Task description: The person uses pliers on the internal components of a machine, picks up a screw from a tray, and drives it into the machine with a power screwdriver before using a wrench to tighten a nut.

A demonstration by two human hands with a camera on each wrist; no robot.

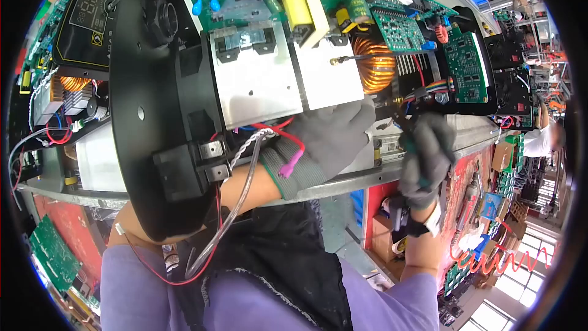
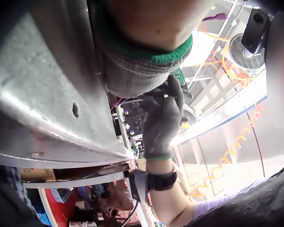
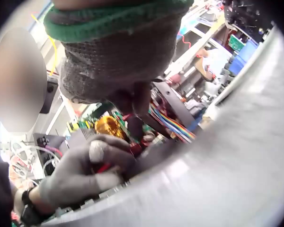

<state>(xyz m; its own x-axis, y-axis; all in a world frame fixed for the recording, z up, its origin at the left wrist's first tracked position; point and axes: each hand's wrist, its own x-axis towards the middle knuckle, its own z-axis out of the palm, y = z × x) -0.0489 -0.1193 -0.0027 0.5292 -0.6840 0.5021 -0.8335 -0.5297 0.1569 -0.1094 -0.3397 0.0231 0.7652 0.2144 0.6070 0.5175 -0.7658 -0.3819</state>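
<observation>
An open black unit carries a green circuit board [image 1: 239, 9], white metal plates [image 1: 257, 83] and a copper coil [image 1: 375, 68]. My gloved left hand [image 1: 334, 138] lies at the lower edge of the plates; in the right wrist view this hand [image 3: 87, 172] has bent fingers near something red, and its hold is unclear. To its right, my gloved right hand [image 1: 427, 156] has curled fingers close to the multicoloured ribbon cable [image 1: 438, 86]. Something dark is at its fingertips, too blurred to identify. The left wrist view shows the right hand [image 2: 163, 123] with bent fingers.
A black end panel [image 1: 144, 86] stands at the left, with loose wires and a purple connector [image 1: 291, 162] hanging beside it. Another unit with a display [image 1: 92, 12] is at far left. The metal bench edge [image 1: 392, 175] runs below both hands.
</observation>
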